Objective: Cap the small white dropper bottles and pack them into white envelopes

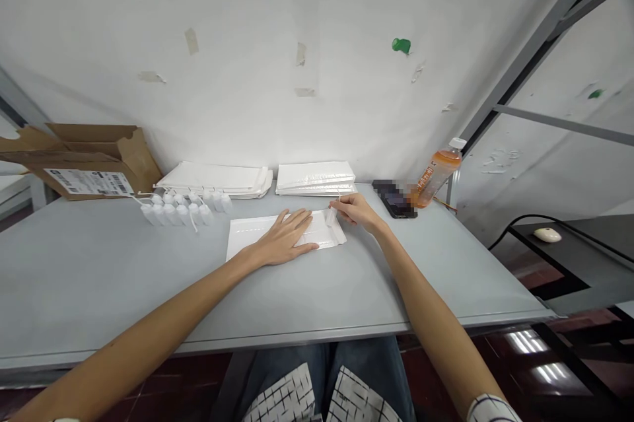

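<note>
A white padded envelope lies flat on the table in front of me, its flap end to the right. My left hand rests on its middle, palm down with the fingers stretched out, and covers part of it. At the flap end, my right hand pinches a thin, see-through peel strip between thumb and fingers. The strip stands up from the flap; whether its lower end is still stuck there I cannot tell.
Two stacks of white envelopes, one at left and one at right, lie along the wall. Several small white bottles stand left, before an open cardboard box. A phone and an orange drink bottle are at right.
</note>
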Demonstrator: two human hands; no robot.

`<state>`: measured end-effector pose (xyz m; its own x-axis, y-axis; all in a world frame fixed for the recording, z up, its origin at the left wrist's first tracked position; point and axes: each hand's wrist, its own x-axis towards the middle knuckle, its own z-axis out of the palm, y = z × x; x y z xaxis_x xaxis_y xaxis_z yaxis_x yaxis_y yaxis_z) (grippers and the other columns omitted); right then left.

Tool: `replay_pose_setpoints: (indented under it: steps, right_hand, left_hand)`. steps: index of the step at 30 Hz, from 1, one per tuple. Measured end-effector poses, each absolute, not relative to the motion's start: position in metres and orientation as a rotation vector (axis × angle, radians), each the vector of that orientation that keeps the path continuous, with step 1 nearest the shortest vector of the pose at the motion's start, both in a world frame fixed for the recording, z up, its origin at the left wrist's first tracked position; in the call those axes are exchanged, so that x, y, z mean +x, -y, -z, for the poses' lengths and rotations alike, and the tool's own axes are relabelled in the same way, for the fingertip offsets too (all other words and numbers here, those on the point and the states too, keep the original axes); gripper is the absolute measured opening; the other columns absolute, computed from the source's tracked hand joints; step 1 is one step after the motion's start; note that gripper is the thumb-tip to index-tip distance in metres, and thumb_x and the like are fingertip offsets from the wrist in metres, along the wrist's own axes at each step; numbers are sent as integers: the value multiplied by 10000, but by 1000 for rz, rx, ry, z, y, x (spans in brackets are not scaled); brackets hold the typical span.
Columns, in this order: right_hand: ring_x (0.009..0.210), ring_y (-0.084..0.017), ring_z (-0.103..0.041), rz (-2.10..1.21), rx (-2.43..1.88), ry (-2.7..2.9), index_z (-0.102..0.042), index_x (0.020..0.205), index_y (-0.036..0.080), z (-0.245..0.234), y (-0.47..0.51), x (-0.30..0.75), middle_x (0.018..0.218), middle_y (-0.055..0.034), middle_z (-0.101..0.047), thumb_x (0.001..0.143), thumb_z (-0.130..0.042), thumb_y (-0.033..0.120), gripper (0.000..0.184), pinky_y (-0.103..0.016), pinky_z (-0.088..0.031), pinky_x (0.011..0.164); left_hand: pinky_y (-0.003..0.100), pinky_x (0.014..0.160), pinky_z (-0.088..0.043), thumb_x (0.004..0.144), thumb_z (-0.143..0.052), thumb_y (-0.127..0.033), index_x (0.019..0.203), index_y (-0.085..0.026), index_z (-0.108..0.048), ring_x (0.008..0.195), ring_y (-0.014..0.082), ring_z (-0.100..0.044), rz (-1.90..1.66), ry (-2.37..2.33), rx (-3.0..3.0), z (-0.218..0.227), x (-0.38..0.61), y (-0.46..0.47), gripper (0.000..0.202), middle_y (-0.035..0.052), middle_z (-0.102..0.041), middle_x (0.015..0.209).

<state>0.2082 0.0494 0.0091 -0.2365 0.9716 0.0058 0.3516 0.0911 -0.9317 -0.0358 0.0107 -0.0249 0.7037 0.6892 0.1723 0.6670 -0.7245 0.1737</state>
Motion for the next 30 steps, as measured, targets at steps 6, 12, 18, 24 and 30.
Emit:
replay_pose_setpoints:
  steps: [6, 12, 18, 24, 30]
  right_hand:
    - [410, -62, -366, -1263, -1345, 1596, -581, 621, 155, -10, -52, 214, 527, 20, -503, 709, -764, 466, 372, -237, -199, 400]
    - [412, -69, -433, -1251, -1365, 1572, -643, 733, 139, -11, -53, 218, 623, -31, -627, 680, -802, 486, 386, -231, -194, 386]
    - [422, -78, -480, -1260, -1370, 1563, -659, 772, 138, -13, -53, 223, 677, -65, -685, 674, -817, 458, 370, -226, -189, 382]
    - [431, -60, -403, -1243, -1312, 1577, -674, 707, 130, -13, -57, 231, 612, -41, -650, 668, -815, 439, 342, -234, -227, 405]
    - [456, -65, -402, -1289, -1300, 1623, -747, 779, 111, -14, -54, 230, 656, -57, -673, 649, -825, 422, 346, -240, -214, 418]
  left_hand:
    - [496, 1214, -183, 1033, -269, -539, 1479, -156, -444, 1488, 274, -322, -345, -1124, 2779, 25, -33, -11, 614, 150, -412, 1571]
    - [514, 1167, -295, 1046, -285, -346, 1336, -173, -586, 1414, 265, -447, -479, -1105, 2761, 22, -30, -10, 452, 136, -533, 1483]
    - [513, 1152, -324, 1049, -280, -325, 1352, -179, -591, 1413, 261, -452, -566, -1113, 2753, 23, -31, -10, 457, 120, -574, 1446]
    - [485, 1126, -347, 1051, -290, -283, 1317, -206, -610, 1369, 241, -503, -763, -1114, 2760, 27, -32, -12, 423, 99, -615, 1403]
    - [431, 1010, -439, 1031, -333, -217, 1187, -203, -671, 1194, 225, -634, -933, -1073, 2731, 25, -31, -11, 372, 87, -714, 1238]
